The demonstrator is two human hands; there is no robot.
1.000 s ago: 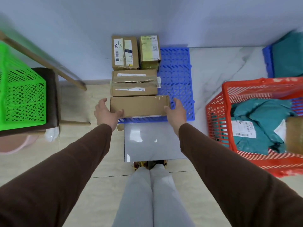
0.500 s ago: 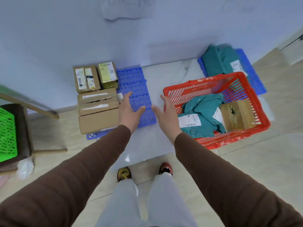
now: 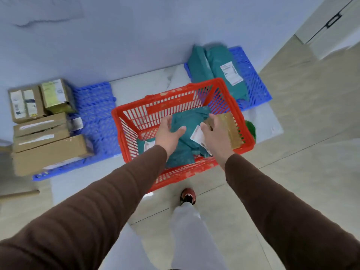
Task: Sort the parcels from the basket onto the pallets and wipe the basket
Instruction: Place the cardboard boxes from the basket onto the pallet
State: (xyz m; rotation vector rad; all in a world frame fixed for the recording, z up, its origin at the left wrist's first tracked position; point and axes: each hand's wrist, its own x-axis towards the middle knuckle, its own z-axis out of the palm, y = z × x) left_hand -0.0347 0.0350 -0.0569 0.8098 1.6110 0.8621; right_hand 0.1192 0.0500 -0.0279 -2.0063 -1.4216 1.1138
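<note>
A red plastic basket (image 3: 136, 112) stands on the floor in front of me. Inside lie teal mailer bags (image 3: 187, 141) with white labels and a brown cardboard box (image 3: 231, 129) at the right end. My left hand (image 3: 168, 134) hovers open over the bags. Over the box's left edge my right hand (image 3: 216, 136) is open too, holding nothing. The left blue pallet (image 3: 97, 114) carries several cardboard boxes (image 3: 48, 152). On the right blue pallet (image 3: 251, 78) behind the basket lie teal bags (image 3: 212, 69).
A wall runs behind the pallets. A green object (image 3: 251, 129) lies just right of the basket. My right foot in a red shoe (image 3: 188, 195) stands close to the basket's near rim. A door (image 3: 331, 22) is at the upper right.
Both hands let go of the cardboard box on the left pallet and swung right. They are now over the basket's contents, and my view has turned right with them.
</note>
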